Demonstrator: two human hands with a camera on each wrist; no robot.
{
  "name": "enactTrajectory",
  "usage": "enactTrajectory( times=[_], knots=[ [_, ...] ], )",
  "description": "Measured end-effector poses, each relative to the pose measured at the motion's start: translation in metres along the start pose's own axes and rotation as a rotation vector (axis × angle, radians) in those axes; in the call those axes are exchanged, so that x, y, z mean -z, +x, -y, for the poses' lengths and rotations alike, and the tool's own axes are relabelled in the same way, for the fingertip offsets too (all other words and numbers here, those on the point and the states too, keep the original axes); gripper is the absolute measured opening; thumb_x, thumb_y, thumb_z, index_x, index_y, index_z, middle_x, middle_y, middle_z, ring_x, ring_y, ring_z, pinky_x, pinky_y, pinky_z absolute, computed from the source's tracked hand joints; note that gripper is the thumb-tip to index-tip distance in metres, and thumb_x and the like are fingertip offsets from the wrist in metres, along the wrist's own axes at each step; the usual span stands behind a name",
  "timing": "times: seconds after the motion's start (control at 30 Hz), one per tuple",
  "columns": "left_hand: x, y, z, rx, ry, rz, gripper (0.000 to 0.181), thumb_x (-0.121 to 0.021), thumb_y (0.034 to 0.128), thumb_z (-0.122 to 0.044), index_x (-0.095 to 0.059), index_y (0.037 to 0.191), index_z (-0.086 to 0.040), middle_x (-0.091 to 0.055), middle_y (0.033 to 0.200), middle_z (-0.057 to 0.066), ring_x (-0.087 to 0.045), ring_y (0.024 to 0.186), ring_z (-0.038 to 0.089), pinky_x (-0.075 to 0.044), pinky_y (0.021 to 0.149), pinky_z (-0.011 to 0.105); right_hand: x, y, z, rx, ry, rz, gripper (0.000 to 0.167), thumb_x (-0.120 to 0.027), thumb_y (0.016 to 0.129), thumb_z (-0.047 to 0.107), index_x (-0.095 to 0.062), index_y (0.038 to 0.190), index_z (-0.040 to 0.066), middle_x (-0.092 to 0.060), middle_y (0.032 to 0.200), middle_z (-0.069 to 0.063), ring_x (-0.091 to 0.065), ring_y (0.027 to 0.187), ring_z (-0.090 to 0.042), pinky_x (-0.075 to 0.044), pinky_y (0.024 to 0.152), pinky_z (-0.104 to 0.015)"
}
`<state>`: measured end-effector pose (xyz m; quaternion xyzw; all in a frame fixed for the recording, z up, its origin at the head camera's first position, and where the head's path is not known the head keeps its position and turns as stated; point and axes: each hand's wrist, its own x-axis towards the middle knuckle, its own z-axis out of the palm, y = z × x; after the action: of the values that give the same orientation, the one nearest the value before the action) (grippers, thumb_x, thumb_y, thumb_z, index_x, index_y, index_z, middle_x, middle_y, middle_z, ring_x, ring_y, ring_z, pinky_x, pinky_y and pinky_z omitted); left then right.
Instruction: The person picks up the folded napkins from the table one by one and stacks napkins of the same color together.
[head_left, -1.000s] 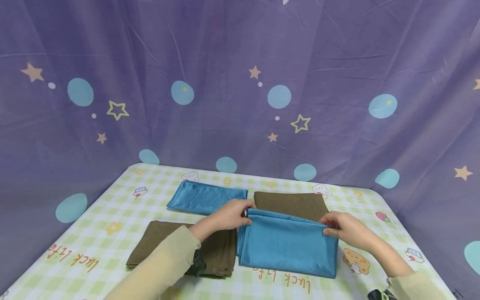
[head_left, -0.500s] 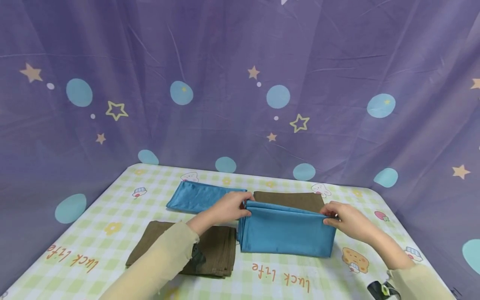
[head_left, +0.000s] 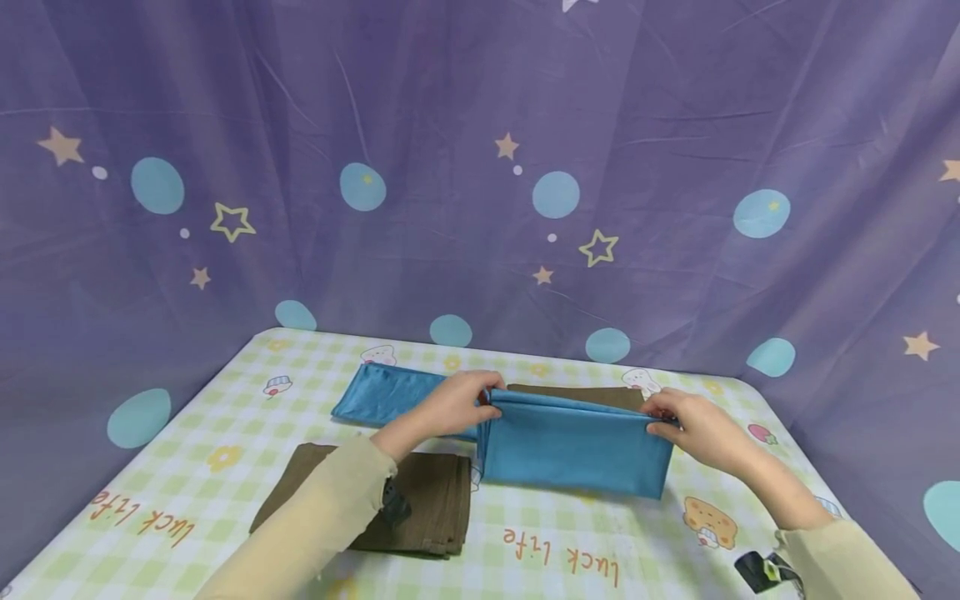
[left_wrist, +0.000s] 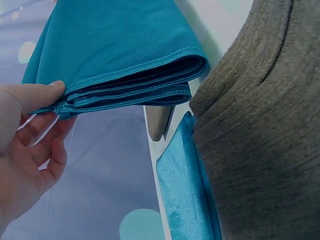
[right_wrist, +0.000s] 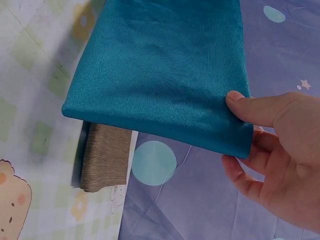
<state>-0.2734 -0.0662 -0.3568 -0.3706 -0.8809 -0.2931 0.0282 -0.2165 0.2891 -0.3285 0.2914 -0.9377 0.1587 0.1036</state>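
A blue cloth [head_left: 573, 450], apparently folded already, is pinched at its top corners by the left hand [head_left: 456, 402] and the right hand [head_left: 699, 429] and held above the table [head_left: 187, 400], not yet laid flat.

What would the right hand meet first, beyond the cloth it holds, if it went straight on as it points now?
Probably the far brown cloth, showing behind the held blue cloth. The right hand may be raised high enough to pass over it; the head view leaves depth unclear.
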Motion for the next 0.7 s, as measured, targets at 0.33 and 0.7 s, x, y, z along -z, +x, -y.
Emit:
enactTrajectory(
  times=[0.33, 0.7],
  knots=[
    [0.010, 0.003, 0.005, 0.004, 0.030, -0.012, 0.015, -0.074, 0.0889, -0.009, -0.065, 0.100, -0.013, -0.067, 0.099, 0.001, -0.064, 0.083, 0.016, -0.051, 0.072, 0.029, -0.001, 0.010, 0.000, 0.009, -0.004, -0.016, 0.014, -0.075, 0.086, 0.005, -0.069, 0.095, 0.014, -0.062, 0.090, 0.007, -0.061, 0.079, -0.013, -0.051, 0.069, -0.034],
    [0.024, -0.002, 0.010, 0.044, 0.025, -0.037, 0.015, -0.073, 0.0894, -0.008, -0.066, 0.102, -0.013, -0.067, 0.101, 0.001, -0.064, 0.088, 0.018, -0.052, 0.075, 0.031, -0.004, 0.029, 0.008, -0.030, 0.019, -0.031, 0.012, -0.075, 0.086, 0.005, -0.072, 0.097, 0.010, -0.067, 0.090, 0.003, -0.064, 0.082, -0.018, -0.053, 0.073, -0.039]
  ],
)
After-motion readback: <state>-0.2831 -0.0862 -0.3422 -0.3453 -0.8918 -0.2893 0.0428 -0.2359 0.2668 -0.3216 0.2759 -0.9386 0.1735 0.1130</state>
